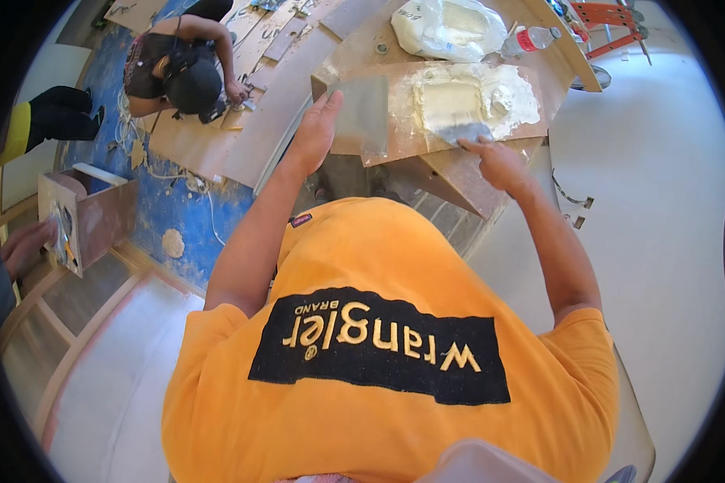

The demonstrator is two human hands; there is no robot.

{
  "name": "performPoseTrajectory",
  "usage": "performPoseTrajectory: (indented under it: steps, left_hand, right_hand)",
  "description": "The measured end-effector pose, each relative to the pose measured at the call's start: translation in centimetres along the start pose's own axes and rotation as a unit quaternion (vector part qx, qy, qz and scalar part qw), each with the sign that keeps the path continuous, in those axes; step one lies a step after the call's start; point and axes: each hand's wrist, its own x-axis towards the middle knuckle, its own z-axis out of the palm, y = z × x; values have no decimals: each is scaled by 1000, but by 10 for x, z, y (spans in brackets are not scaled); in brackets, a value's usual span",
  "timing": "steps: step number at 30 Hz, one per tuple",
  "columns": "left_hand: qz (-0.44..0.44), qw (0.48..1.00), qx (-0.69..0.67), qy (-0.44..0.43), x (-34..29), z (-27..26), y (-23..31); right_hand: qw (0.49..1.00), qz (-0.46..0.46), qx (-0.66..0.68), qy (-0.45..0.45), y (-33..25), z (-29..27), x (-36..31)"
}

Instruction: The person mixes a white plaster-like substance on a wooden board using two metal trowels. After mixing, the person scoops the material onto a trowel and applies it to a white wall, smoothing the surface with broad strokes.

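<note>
From afar I have the left hand (pixel 317 129) gripping a bare-looking plate (pixel 364 117) left of the board (pixel 404 148), the right hand (pixel 501 165) closed round a scraper (pixel 464 132) at that board's white paste (pixel 509 103), seemingly mixed, plenty left.

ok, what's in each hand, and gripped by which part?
Left hand: a flat grey plate, by its left edge. Right hand: a scraper, by the end nearest the person; the hand hides its handle.

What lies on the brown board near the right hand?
White material lies on the brown board; the right hand holds a grey blade at the material's edge. The board beneath this material cannot be seen.
</note>
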Motion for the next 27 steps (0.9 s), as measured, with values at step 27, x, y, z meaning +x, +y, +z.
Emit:
performPoseTrajectory:
  steps: [27]
  left_hand:
    - [-26,993,-102,-56,12,16,-9]
  right_hand:
    - [993,26,4,114,2,-13,45]
